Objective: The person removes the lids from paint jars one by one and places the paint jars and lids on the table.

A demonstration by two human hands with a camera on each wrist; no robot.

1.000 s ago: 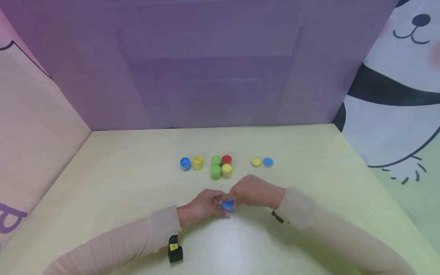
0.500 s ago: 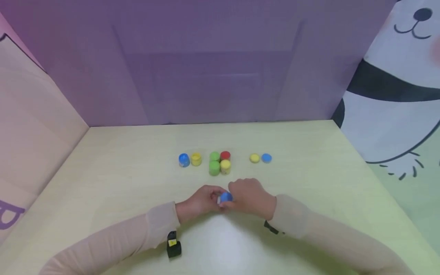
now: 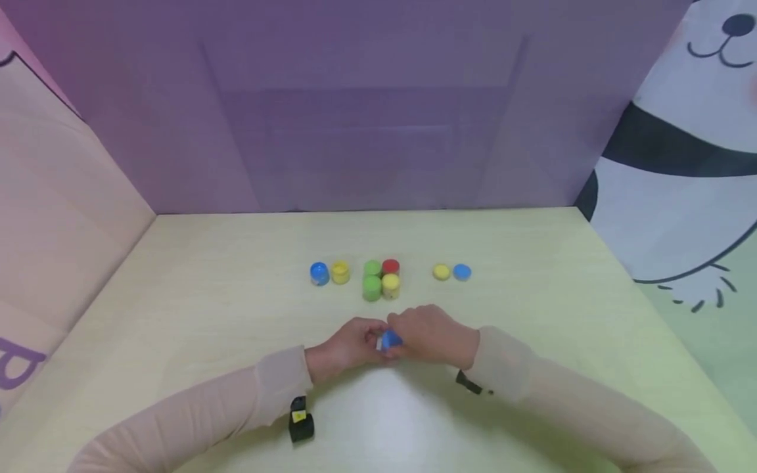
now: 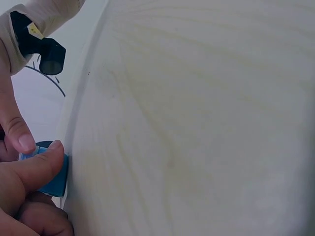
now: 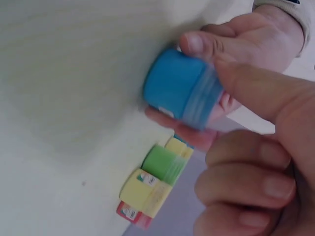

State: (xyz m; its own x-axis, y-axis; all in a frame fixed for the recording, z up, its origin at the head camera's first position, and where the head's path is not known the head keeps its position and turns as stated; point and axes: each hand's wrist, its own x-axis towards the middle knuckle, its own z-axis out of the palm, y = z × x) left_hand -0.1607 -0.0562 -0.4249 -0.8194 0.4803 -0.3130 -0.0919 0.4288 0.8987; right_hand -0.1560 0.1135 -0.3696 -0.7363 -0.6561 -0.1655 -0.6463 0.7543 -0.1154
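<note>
A small blue paint jar (image 5: 172, 81) is held above the tabletop between both hands, its clear, pale rim end towards the right hand. My left hand (image 3: 353, 343) grips its body, with the thumb on one side and fingers on the other in the right wrist view. My right hand (image 3: 435, 336) pinches the rim end with thumb and curled fingers; whether it is a lid there cannot be made out. In the left wrist view the blue jar (image 4: 56, 182) shows partly behind a thumb.
Farther back on the table (image 3: 236, 276) stand an uncapped blue jar (image 3: 319, 274) and yellow jar (image 3: 340, 273). Beside them is a cluster of green jars (image 3: 372, 288), a red jar (image 3: 390, 267) and a yellow jar (image 3: 391, 286). Yellow (image 3: 441, 271) and blue lids (image 3: 462, 272) lie to the right.
My right hand has turned from reaching over the jar to gripping it from the right side. The blue jar has tilted between the hands; the other jars stay put.
</note>
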